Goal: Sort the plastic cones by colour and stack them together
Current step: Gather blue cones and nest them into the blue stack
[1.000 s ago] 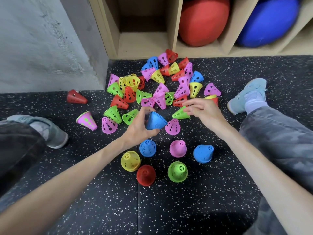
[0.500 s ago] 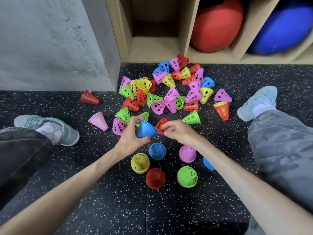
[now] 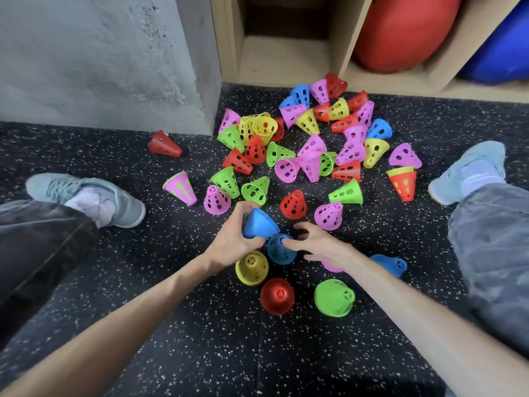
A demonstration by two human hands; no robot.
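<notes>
My left hand grips a blue cone, tilted just above the floor. Right below it stands another blue cone, and a fingertip of my right hand touches its top; that hand's other fingers are loosely curled and hold nothing. Around these stand a yellow cone, a red cone and a green cone. A pink cone is mostly hidden under my right wrist. A third blue cone lies tipped to the right. Beyond lies the mixed pile of loose cones.
A lone red cone lies by the grey wall. My shoes and legs flank the work area. A wooden shelf with a red ball and a blue ball stands behind the pile.
My right hand picked a red cone from the pile, set it down near the pink cone, then moved to the standing blue cone. My left hand lowered its blue cone towards that one.
</notes>
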